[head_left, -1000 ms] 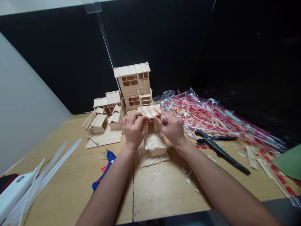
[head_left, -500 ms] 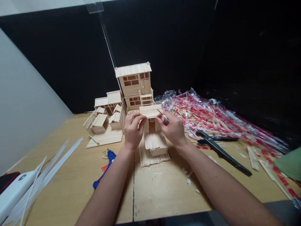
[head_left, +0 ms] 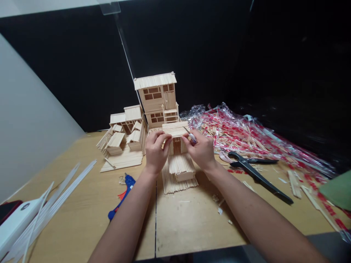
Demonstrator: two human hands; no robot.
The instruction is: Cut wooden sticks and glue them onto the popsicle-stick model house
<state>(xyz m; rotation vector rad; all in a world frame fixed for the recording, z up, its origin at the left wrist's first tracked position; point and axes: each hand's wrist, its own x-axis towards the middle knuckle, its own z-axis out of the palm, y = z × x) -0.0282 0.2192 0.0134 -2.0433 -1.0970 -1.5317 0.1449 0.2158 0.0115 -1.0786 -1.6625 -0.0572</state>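
Observation:
A small roof panel of wooden sticks [head_left: 175,129] sits over the front of a stick model house [head_left: 175,146]. My left hand [head_left: 157,150] pinches the panel's front left corner between thumb and fingers. At the panel's right end is my right hand [head_left: 202,149], closed around a small pointed tool with a pale handle [head_left: 193,137]; its thin dark tip lies over the panel. The right thumb and fingertip also meet at the panel's front edge. Below the hands, a lower slatted roof [head_left: 181,164] stands on a stick base [head_left: 168,181].
Behind rises a two-storey stick house [head_left: 156,95], with smaller stick buildings [head_left: 116,140] to its left. A blue glue gun [head_left: 126,195] lies by my left forearm. Black cutters [head_left: 257,176], plastic-wrapped sticks [head_left: 236,133] and white strips [head_left: 65,193] lie around.
Almost nothing differs. My left hand has shifted very slightly right along the panel's front edge; the right hand keeps its place with the tool.

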